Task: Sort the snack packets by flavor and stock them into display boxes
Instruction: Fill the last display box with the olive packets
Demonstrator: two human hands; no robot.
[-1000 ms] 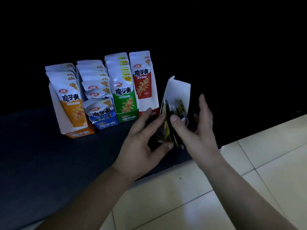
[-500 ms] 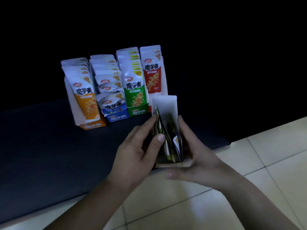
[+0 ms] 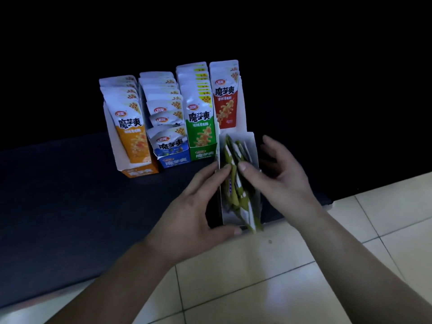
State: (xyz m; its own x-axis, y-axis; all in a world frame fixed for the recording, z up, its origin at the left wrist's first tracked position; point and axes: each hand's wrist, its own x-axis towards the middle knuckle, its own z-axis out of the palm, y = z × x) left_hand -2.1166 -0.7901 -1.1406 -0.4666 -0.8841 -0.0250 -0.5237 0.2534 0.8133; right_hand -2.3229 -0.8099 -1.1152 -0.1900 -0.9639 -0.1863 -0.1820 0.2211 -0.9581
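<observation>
The orange box (image 3: 138, 173), blue box (image 3: 174, 162), green box (image 3: 202, 155) and red box (image 3: 243, 108) stand stocked at the far side. The fifth box (image 3: 253, 146) sits nearest me, its yellow-green packets (image 3: 233, 183) slanted. My left hand (image 3: 194, 211) grips its left wall; my right hand (image 3: 280, 176) pinches the packets against the right wall. I judge that only squaring these remains.

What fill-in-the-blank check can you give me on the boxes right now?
The back row holds ____ display boxes.
The blue box stands between the orange box and the ____ box.
The left hand grips the front box; the right hand presses its packets with the ____.
Missing: four, green, thumb.
</observation>
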